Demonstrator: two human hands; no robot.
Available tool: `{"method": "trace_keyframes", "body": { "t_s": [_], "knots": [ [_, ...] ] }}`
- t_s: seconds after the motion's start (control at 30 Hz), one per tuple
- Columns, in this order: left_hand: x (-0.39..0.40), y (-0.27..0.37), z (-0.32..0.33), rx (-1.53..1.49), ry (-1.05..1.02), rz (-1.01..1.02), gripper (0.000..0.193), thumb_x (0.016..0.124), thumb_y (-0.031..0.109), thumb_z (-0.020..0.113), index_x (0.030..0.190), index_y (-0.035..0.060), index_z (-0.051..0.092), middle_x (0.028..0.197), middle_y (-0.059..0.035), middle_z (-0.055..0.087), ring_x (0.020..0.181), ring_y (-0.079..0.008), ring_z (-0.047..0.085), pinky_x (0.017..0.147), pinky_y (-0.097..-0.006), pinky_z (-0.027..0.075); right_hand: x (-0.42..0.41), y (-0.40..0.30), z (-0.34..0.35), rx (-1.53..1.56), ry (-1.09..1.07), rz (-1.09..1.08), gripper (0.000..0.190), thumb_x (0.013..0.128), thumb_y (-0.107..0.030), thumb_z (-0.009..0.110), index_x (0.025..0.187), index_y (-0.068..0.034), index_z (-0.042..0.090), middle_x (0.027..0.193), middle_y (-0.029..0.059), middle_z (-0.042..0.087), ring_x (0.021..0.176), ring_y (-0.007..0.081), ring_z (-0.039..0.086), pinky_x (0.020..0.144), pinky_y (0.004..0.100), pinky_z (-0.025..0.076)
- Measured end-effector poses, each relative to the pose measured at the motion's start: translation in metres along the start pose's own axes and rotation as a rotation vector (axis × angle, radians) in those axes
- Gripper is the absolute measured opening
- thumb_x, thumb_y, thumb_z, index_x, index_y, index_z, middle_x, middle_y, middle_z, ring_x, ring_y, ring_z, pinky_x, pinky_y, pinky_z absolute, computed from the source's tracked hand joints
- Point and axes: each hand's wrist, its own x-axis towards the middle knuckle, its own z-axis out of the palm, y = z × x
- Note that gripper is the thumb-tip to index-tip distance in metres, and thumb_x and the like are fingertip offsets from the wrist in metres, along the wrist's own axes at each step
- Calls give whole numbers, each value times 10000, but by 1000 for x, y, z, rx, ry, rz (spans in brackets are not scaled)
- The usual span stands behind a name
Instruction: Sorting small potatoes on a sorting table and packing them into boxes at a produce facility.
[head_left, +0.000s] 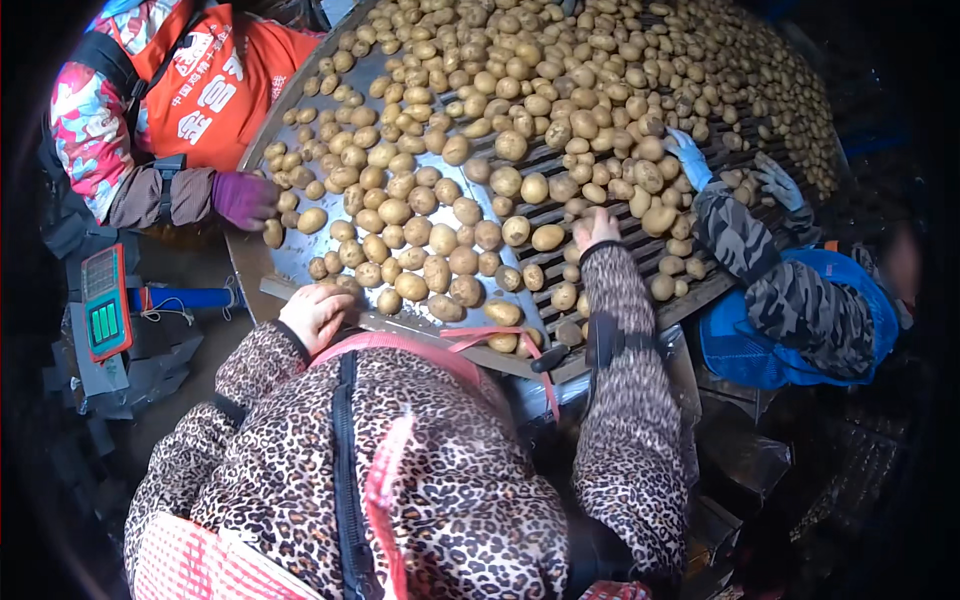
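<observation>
Many potatoes (442, 238) lie over a table that is part smooth metal sheet (300, 251) and part slatted grate (551, 281). My left hand (316, 315) rests at the near edge with bent fingers, beside the closest potatoes on the sheet; whether it holds anything cannot be told. Farther right, my right hand (597, 228) reaches over the slats among potatoes, its fingertips by a small potato (576, 208). Its fingers look slightly apart, but their undersides are hidden, so a grip cannot be made out. A pink strap (491, 331) lies across the near edge between my hands.
At the left, a co-worker's purple-gloved hand (246, 200) is beside potatoes. Another co-worker's pale blue gloves (690, 159) are among potatoes at the right, above a blue mesh basket (731, 345). A digital scale (106, 304) stands at the left. The wooden rim (679, 306) borders the table.
</observation>
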Motion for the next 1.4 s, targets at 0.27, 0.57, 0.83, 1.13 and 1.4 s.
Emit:
{"method": "trace_keyframes", "body": {
  "t_s": [0.27, 0.57, 0.83, 1.13, 1.4],
  "knots": [
    [43, -4, 21, -26, -91, 263, 305, 833, 137, 628, 1136, 111, 608, 1162, -112, 611, 1109, -334, 565, 949, -450, 445, -123, -59, -5, 2236, -294, 811, 230, 923, -290, 577, 1012, -82, 619, 959, 101, 647, 813, 304, 622, 587, 382, 520],
    [132, 6, 84, 183, -93, 765, 751, 689, 514, 679, 1334, 175, 498, 1409, -135, 445, 1346, -323, 384, 1096, -538, 276, -165, -86, 33, 1140, -100, -101, 417, 949, -165, 581, 1342, -38, 525, 1352, 125, 516, 1260, 226, 455, 1082, 376, 339],
    [77, -24, 33, 335, -3, 70, 719, 790, 477, 626, 1396, 141, 435, 1424, -183, 424, 1341, -361, 376, 1112, -526, 268, -63, 14, -20, 710, 196, 66, 427, 888, -201, 588, 1270, -10, 568, 1244, 186, 621, 1183, 303, 570, 1031, 370, 413],
    [2, -11, 32, 195, 67, 48, 653, 694, 221, 726, 1279, 46, 492, 1344, -185, 471, 1277, -376, 432, 1062, -484, 356, 11, -92, -37, -265, 26, 157, 854, 863, -535, 582, 1492, -79, 228, 1305, 226, 532, 1189, 389, 500, 1034, 478, 400],
    [49, 24, 16, -347, 99, 40, 412, 878, 194, 599, 1259, 46, 548, 1187, -170, 566, 1051, -321, 580, 894, -420, 483, -93, -149, -6, 819, -255, -141, 676, 749, -317, 762, 1312, -51, 499, 1164, 214, 623, 1045, 287, 630, 932, 376, 491]
  ]
}}
